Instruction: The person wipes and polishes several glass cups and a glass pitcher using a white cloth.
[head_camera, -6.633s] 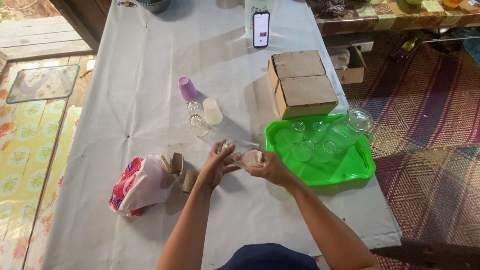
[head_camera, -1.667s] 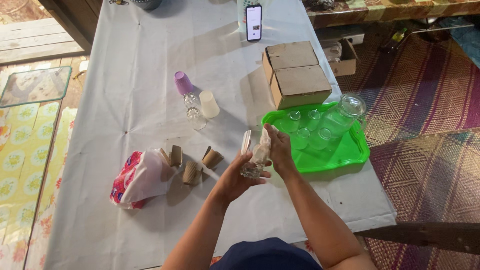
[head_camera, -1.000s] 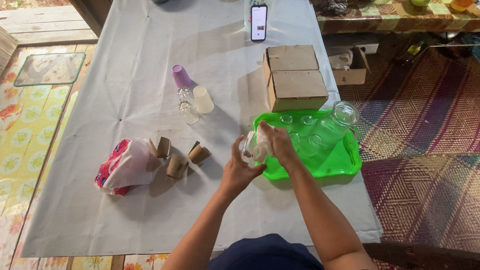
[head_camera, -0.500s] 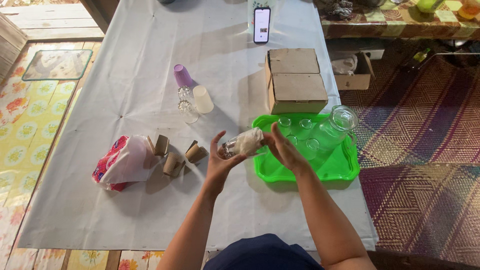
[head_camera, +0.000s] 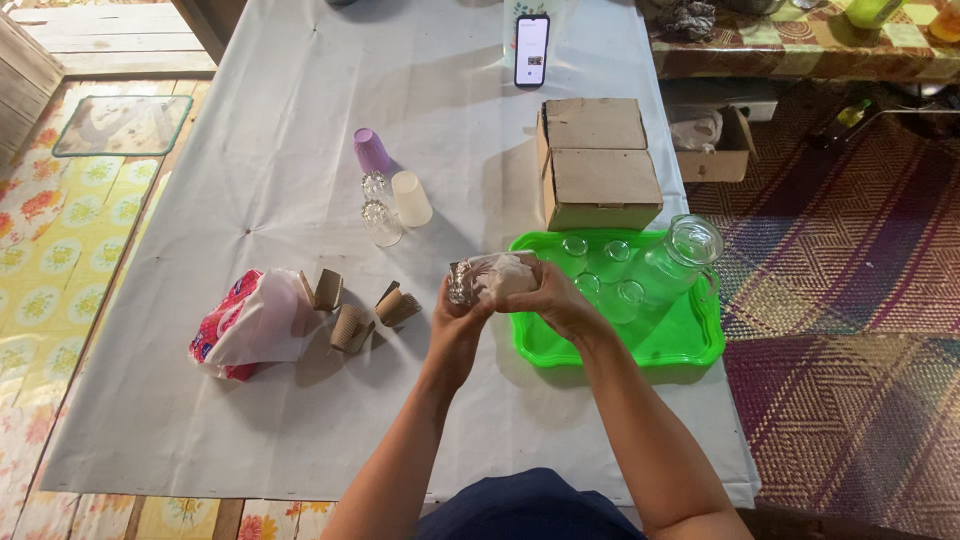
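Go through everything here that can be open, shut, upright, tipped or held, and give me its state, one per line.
Drinking glass: on its side, held in both hands, cloth stuffed inside.
Left hand: closed on the glass.
Right hand: gripping glass and cloth.
Cardboard box: flaps shut.
Purple cup: upside down.
Phone: screen lit.
Jug: upright in green tray.

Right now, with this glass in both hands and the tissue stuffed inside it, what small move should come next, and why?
Probably pull the tissue out with the right hand: the left hand grips the glass on its side, and the green tray of glasses sits beside it.
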